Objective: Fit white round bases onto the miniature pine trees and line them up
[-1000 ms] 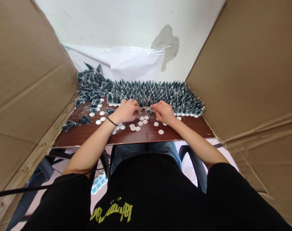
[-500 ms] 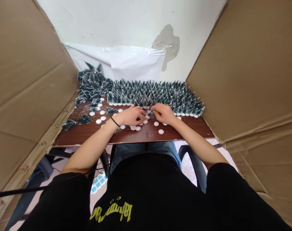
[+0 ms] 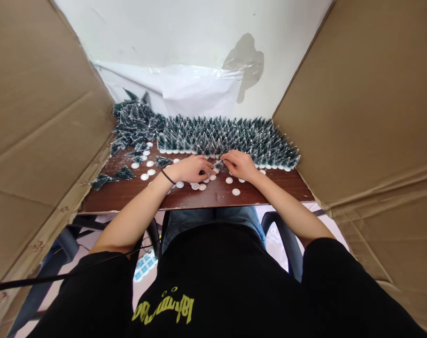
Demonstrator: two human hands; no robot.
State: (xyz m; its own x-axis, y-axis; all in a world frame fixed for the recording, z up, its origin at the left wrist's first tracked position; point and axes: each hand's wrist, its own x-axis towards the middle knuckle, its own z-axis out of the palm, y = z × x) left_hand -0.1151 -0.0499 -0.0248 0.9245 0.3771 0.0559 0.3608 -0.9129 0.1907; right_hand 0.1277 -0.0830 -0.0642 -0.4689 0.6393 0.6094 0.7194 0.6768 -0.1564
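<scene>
A small frosted tree [image 3: 219, 165] lies between my hands near the middle of the brown table [image 3: 128, 197]. My right hand [image 3: 238, 164] is closed, its fingertips pinching the tree's upper end. My left hand [image 3: 196, 169], with a black band on the wrist, has its fingers closed at a white round base [image 3: 215, 171] under the tree. Just beyond both hands stand dense rows of upright frosted trees [image 3: 220, 136] on white bases. Loose white discs [image 3: 236, 192] lie around my hands.
A heap of trees [image 3: 135, 119] lies at the back left. Single trees [image 3: 125, 173] lie at the left and near my left hand. Cardboard walls [image 3: 368, 103] rise on both sides, and a white wall [image 3: 185, 33] stands behind. A black cable crosses the lower left.
My hands hold nearly the same pose. The small tree between them appears slightly shifted and more upright; the rest looks the same apart from a slight view shift.
</scene>
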